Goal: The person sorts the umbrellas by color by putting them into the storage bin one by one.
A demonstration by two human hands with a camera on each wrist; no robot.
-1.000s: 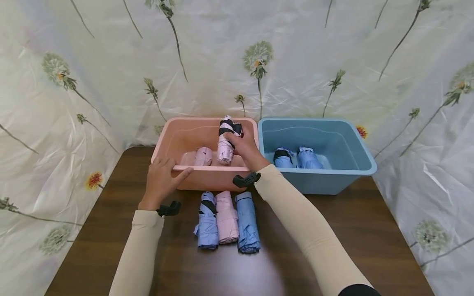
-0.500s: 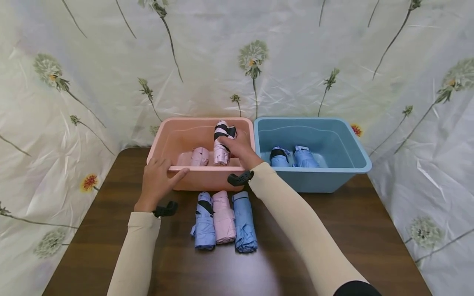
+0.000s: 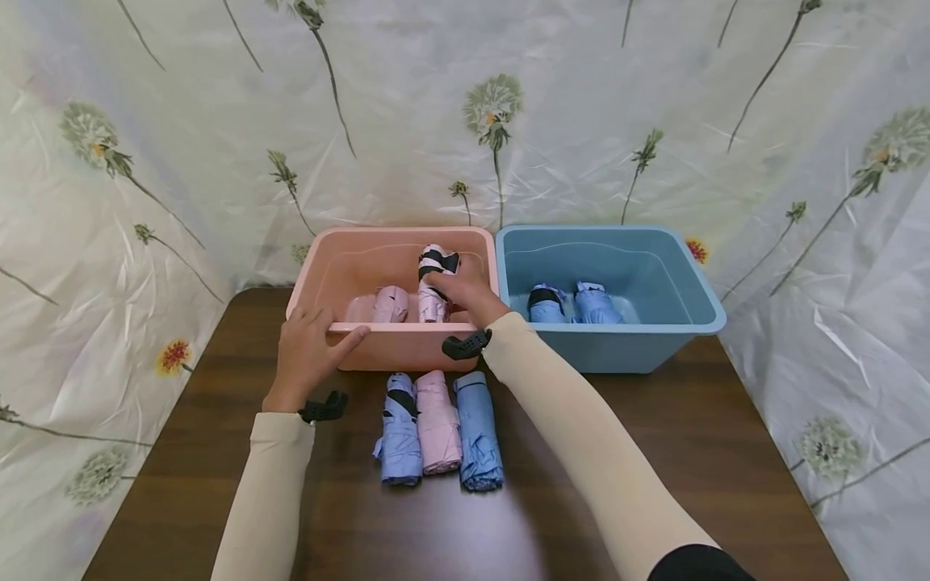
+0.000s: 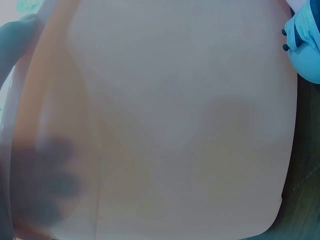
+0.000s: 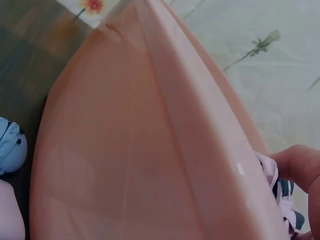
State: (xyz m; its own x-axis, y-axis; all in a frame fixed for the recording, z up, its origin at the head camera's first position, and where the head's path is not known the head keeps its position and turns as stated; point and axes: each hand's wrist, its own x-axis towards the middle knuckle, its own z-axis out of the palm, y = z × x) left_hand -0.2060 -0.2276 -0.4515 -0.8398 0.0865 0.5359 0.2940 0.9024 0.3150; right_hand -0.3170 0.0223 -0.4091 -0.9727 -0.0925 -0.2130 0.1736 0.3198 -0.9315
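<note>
In the head view, my right hand [image 3: 474, 289] grips a folded pink umbrella with a black band [image 3: 432, 307] inside the pink bin [image 3: 407, 351], toward its right end. The umbrella stands steeply tilted, its lower end hidden by the front wall. Another folded pink umbrella [image 3: 391, 304] lies in the bin to its left. My left hand [image 3: 303, 359] holds the bin's front rim near the left corner, with the thumb outside and the fingers over the rim. Through the bin wall [image 4: 175, 125] the left wrist view shows blurred finger shapes. Part of the held umbrella [image 5: 270, 169] shows in the right wrist view.
A blue bin [image 3: 610, 351] with two folded blue umbrellas [image 3: 597, 305] stands against the pink one. Before the bins, a blue umbrella with a black band [image 3: 401, 440], a pink umbrella [image 3: 439, 428] and a plain blue umbrella [image 3: 479, 436] lie side by side on the wooden table [image 3: 581, 500].
My right hand has lowered the banded pink umbrella deeper into the pink bin. The left hand keeps its hold on the rim. The head view has shifted slightly.
</note>
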